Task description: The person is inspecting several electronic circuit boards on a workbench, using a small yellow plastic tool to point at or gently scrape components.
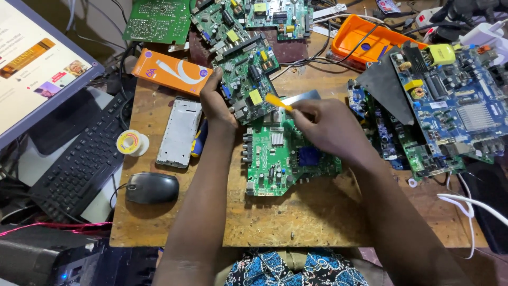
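Note:
A green circuit board (275, 159) lies flat on the wooden bench (296, 222) in front of me. My right hand (325, 127) rests over its upper right part and grips a small tool with a yellow handle (277, 101) that points up and left. My left hand (216, 106) holds the lower edge of a second green circuit board (246, 66), which lies tilted just above the first one. That board carries yellow and black components.
An orange box (169, 71), a silver phone frame (180, 132), a solder spool (131, 143) and a black mouse (152, 187) lie left. A keyboard (84, 159) and monitor (32, 63) stand far left. Stacked boards (450, 100) and an orange tray (365, 37) fill the right.

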